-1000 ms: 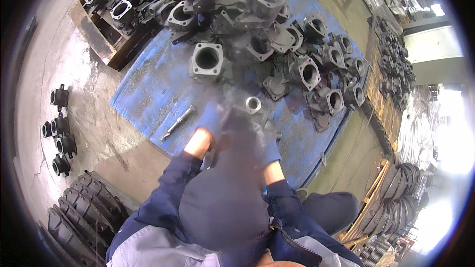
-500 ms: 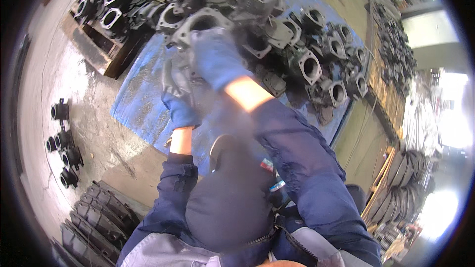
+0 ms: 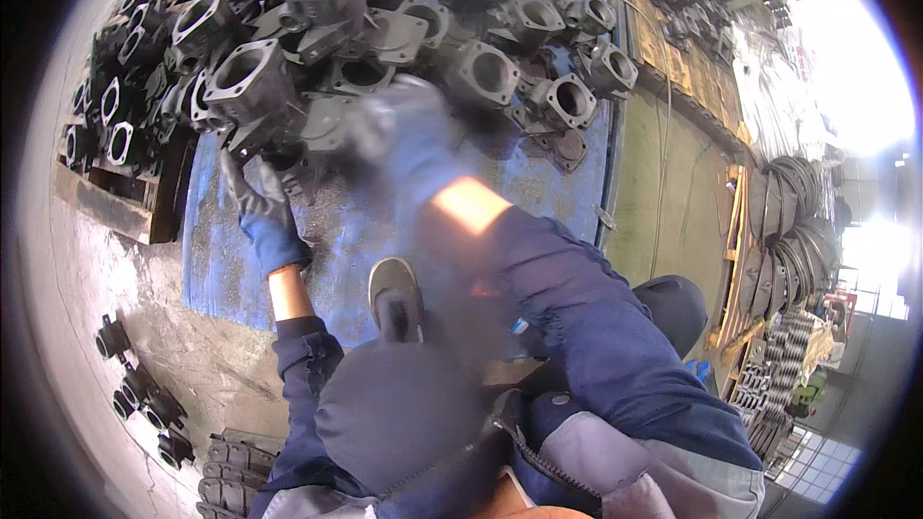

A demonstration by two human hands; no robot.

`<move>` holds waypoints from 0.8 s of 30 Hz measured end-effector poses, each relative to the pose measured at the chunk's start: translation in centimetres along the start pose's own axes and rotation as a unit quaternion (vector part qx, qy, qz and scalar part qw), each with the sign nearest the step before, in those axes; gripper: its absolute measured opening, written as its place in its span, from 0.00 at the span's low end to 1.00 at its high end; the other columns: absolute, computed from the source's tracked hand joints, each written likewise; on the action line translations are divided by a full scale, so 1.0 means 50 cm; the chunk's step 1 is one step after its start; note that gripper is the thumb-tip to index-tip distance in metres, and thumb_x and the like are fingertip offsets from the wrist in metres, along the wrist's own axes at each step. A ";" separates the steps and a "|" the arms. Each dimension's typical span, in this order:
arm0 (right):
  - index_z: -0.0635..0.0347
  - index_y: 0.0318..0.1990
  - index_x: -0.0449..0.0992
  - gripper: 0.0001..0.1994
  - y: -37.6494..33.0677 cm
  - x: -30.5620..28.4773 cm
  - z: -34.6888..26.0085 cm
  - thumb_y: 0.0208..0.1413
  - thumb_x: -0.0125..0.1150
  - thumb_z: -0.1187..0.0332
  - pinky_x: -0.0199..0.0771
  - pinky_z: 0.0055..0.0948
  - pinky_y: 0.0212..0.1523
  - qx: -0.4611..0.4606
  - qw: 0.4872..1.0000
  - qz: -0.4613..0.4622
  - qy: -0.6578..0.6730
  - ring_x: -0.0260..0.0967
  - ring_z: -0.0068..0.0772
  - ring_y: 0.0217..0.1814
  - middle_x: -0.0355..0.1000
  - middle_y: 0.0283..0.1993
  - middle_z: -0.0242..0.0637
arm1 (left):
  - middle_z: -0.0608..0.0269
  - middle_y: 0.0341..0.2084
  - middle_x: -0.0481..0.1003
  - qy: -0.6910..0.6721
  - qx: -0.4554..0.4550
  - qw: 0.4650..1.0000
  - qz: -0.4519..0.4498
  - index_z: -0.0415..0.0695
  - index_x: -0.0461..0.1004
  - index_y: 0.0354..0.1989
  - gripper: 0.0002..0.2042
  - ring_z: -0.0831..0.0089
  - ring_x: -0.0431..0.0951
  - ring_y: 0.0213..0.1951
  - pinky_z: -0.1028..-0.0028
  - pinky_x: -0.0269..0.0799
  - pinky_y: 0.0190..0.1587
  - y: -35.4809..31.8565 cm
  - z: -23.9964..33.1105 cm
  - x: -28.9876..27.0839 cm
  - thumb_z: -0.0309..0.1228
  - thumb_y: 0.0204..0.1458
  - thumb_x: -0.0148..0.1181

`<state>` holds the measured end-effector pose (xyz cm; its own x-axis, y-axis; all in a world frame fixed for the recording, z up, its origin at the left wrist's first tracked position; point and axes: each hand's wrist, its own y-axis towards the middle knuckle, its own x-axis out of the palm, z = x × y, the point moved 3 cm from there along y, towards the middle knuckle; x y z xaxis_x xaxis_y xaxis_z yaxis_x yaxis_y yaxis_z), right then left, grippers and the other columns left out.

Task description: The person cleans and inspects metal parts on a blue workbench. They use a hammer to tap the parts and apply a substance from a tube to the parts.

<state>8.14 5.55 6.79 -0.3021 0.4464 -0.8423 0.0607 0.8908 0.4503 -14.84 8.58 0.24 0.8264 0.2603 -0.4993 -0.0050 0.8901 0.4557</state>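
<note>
My left hand [image 3: 264, 216], in a blue glove with a dark grey palm, reaches up from the lower left with its fingers stretched apart. Its fingertips are just below a dark grey metal casting [image 3: 252, 86] with a wide round opening and a square flange; whether they touch it I cannot tell. My right hand [image 3: 409, 135], gloved alike, is smeared by motion in front of the heap, near a flat-faced casting [image 3: 394, 37]. Its fingers are too blurred to read. More bored castings [image 3: 484, 74] lie piled along the far side of a scuffed blue sheet [image 3: 231, 279].
A wooden pallet [image 3: 104, 204] loaded with castings stands at the left. Several small black castings [image 3: 146, 392] sit on the concrete floor at lower left. Dark coils [image 3: 793, 192] and a pallet [image 3: 673, 62] of parts line the right. My shoe [image 3: 394, 293] rests on the blue sheet.
The view has shifted, so the heap appears lower and further left. My left hand has spread its fingers beneath the casting, while my right hand has come away from a casting's rim.
</note>
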 end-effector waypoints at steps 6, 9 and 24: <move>0.58 0.39 0.77 0.07 -0.202 -0.117 0.317 0.55 0.54 0.73 0.76 0.41 0.37 0.387 0.911 0.107 -0.098 0.77 0.49 0.36 0.78 0.34 0.45 | 0.44 0.65 0.62 0.022 -0.061 0.998 0.000 0.40 0.54 0.70 0.28 0.54 0.63 0.66 0.62 0.59 0.66 -0.057 -0.025 -0.017 0.29 0.61 0.53; 0.57 0.40 0.76 0.07 -0.191 -0.130 0.340 0.54 0.56 0.72 0.75 0.41 0.39 0.308 0.926 0.198 -0.086 0.76 0.53 0.39 0.77 0.34 0.48 | 0.44 0.65 0.62 0.032 -0.066 0.997 0.009 0.39 0.55 0.69 0.28 0.55 0.64 0.65 0.62 0.60 0.66 -0.070 -0.026 -0.023 0.27 0.60 0.53; 0.56 0.69 0.51 0.36 -0.131 0.018 0.283 0.63 0.48 0.41 0.61 0.57 0.64 0.637 0.263 0.054 0.723 0.63 0.56 0.65 0.58 0.67 0.54 | 0.46 0.54 0.73 0.111 0.110 0.987 -0.033 0.35 0.69 0.58 0.20 0.54 0.75 0.54 0.62 0.69 0.58 -0.105 0.156 0.033 0.23 0.56 0.54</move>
<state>20.93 1.35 -1.11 -0.2232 0.7959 0.5628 0.1339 0.5969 -0.7911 -9.04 1.43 2.76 0.6768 0.3009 -0.6719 0.1876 0.8120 0.5527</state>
